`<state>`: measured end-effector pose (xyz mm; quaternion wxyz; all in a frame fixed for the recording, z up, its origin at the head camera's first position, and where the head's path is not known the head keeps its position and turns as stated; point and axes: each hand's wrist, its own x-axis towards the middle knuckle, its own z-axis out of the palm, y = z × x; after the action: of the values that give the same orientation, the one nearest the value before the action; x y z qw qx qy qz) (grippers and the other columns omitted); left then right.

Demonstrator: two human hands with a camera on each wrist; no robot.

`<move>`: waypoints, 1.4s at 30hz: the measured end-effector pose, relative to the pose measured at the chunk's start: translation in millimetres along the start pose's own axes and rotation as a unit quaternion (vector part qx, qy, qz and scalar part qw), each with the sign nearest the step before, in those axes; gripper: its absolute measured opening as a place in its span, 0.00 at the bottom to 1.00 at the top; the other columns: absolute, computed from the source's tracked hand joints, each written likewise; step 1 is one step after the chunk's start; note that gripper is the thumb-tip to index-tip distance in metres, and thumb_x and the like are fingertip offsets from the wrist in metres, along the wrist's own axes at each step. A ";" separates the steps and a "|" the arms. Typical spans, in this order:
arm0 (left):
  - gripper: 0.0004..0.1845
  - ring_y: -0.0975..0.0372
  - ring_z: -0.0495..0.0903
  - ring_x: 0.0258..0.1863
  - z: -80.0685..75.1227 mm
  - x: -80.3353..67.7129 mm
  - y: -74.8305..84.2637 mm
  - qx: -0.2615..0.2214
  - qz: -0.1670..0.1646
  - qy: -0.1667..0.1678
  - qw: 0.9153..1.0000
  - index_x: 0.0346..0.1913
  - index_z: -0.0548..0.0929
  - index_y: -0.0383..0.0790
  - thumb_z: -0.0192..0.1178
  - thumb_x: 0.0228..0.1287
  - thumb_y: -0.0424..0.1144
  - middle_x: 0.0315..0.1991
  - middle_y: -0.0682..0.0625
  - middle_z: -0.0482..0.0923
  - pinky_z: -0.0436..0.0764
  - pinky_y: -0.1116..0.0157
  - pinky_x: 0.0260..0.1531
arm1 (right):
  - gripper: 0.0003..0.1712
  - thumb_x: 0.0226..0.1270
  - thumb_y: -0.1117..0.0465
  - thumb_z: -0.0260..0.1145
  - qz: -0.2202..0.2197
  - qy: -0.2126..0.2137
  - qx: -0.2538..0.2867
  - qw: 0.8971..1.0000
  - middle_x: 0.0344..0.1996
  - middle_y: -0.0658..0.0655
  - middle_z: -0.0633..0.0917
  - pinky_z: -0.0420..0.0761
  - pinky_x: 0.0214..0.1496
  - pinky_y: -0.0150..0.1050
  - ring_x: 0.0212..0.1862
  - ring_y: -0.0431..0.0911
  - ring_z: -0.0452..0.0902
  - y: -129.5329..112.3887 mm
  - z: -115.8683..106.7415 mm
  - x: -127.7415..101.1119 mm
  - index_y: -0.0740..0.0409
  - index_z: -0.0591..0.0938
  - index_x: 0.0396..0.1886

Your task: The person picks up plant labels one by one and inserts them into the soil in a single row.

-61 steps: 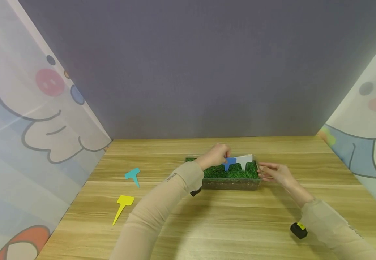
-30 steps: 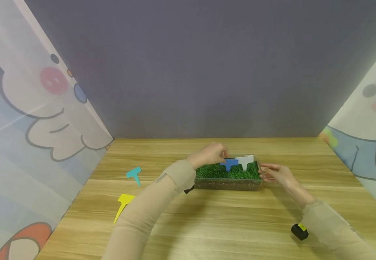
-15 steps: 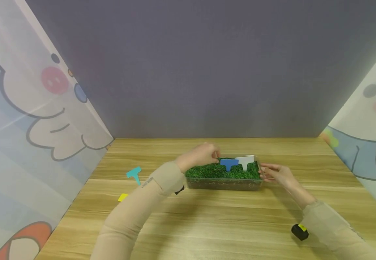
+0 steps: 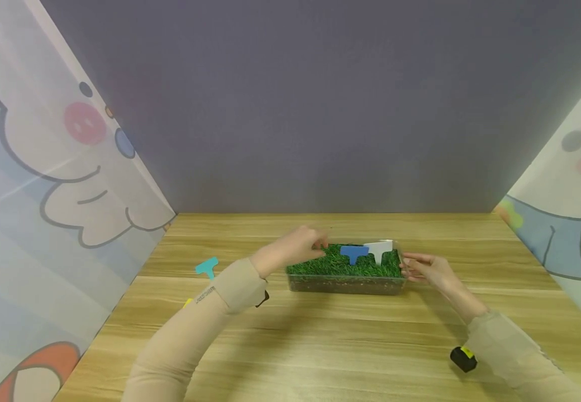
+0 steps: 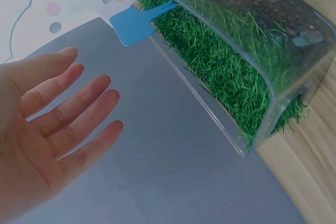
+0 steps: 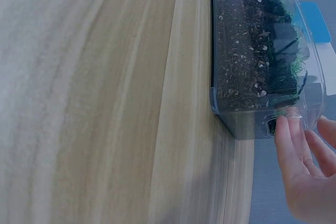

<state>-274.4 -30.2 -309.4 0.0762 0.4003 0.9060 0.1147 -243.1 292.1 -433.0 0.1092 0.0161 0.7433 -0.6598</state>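
And here's the left hand (image 4: 295, 245), poised by the far left corner of the clear planter (image 4: 348, 286), fingers loosely spread, nothing between them! Over on the right, the right hand (image 4: 431, 271) has its fingertips against the planter's right end wall, fingers reaching out rather than wrapped around it.

The relation that counts, I'd judge: the turquoise tag (image 4: 206, 263) lies on the table (image 4: 361, 346), left of the left hand and a little nearer, its stem pointing near and slightly right, the tip lost behind the left sleeve (image 4: 197, 312). The left hand is much the closer of the two. Just nearer, only a sliver of a yellow tag (image 4: 187, 303) peeps out past that sleeve.

Now the planter itself, long side running left to right: bright green grass (image 4: 320, 263) on top, dark soil (image 6: 244, 56) flecked with pale bits showing through the wall. Standing in the grass, right of the left hand, a blue T-shaped tag (image 4: 354, 253), and beside it, farther right, a white one (image 4: 379, 249)!
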 end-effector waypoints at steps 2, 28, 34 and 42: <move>0.11 0.63 0.77 0.37 -1.2 -5.2 -1.1 -0.005 -0.005 0.004 1.000 0.44 0.78 0.38 0.57 0.59 0.37 0.38 0.49 0.79 0.76 0.70 0.36 | 0.41 0.54 0.49 0.64 0.001 0.000 -0.003 1.000 0.35 0.51 0.84 0.79 0.40 0.35 0.36 0.40 0.81 -2.9 1.3 -1.6 0.72 0.62 0.59; 0.07 0.61 0.77 0.33 -11.6 -72.4 -37.7 -0.046 -0.033 0.088 0.994 0.38 0.79 0.37 0.59 0.55 0.32 0.34 0.48 0.79 0.76 0.70 0.34 | 0.60 0.34 0.37 0.70 0.015 0.009 0.032 0.999 0.32 0.46 0.84 0.78 0.41 0.36 0.36 0.41 0.81 25.3 -11.6 17.4 0.71 0.61 0.61; 0.07 0.61 0.77 0.32 -11.8 -87.4 -49.9 -0.022 -0.047 0.090 0.995 0.37 0.80 0.37 0.60 0.55 0.34 0.32 0.49 0.79 0.76 0.68 0.32 | 0.60 0.32 0.36 0.70 0.016 0.006 0.032 0.999 0.32 0.46 0.84 0.78 0.42 0.36 0.36 0.41 0.81 25.5 -12.1 17.8 0.70 0.61 0.61; 0.07 0.61 0.77 0.31 -7.7 -105.5 -63.5 -0.018 -0.062 0.078 0.995 0.37 0.79 0.36 0.60 0.55 0.32 0.32 0.49 0.79 0.77 0.67 0.31 | 0.61 0.32 0.36 0.70 0.018 0.006 0.027 0.999 0.32 0.45 0.84 0.78 0.42 0.36 0.37 0.41 0.81 24.7 -10.8 17.9 0.70 0.60 0.61</move>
<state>-250.6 -151.2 -314.2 0.0191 0.3320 0.9299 0.1573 -258.0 303.8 -459.3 0.1164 0.0362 0.7254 -0.6775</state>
